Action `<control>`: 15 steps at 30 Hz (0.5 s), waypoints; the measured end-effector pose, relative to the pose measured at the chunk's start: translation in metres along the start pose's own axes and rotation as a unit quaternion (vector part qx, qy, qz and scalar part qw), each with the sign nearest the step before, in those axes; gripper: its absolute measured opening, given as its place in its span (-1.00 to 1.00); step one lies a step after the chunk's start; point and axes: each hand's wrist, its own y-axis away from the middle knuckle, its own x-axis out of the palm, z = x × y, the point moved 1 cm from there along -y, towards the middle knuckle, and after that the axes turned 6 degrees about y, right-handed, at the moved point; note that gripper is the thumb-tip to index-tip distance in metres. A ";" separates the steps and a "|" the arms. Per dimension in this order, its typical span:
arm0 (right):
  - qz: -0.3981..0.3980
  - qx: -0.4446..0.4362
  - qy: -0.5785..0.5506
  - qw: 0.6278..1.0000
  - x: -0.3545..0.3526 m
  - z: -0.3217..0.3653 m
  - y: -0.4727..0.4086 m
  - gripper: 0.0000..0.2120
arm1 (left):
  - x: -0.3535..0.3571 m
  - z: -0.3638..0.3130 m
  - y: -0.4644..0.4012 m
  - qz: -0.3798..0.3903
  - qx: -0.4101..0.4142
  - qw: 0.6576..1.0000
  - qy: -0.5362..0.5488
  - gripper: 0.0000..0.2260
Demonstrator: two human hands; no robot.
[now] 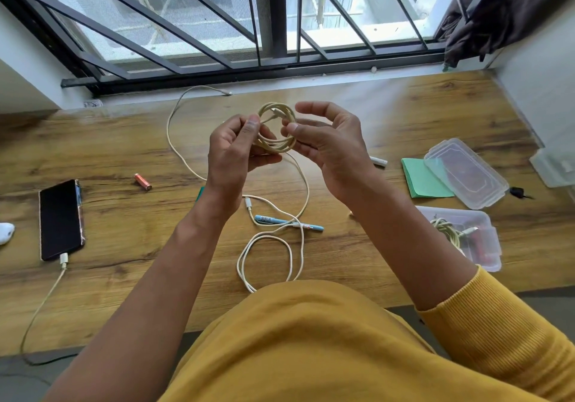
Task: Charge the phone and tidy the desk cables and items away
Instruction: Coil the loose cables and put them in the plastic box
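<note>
Cream cable, wound into a coil (277,127), sits above the desk (420,112) between both hands: the left hand (236,149) pinches one side, the right hand (326,140) pinches the other, its remaining fingers loosely spread. Below them a white cable (270,246) sprawls over a blue pen (287,222). The phone (60,219) lies far left, plugged in. The open box (466,236) waits at right. A slackened pinch would likely let the loops spring apart.

1 phone (60,219), 1 battery (142,182), perhaps 4 cables (278,127).
</note>
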 end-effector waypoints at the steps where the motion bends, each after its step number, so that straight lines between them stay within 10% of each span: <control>1: 0.002 0.003 0.006 1.000 0.000 -0.001 0.000 -0.63 | 0.000 0.000 0.001 0.001 -0.007 1.000 0.006 -0.73; 15: -0.018 0.033 0.066 0.997 -0.017 -0.015 0.002 -0.79 | 0.000 0.013 0.007 0.022 -0.065 0.998 0.013 -0.71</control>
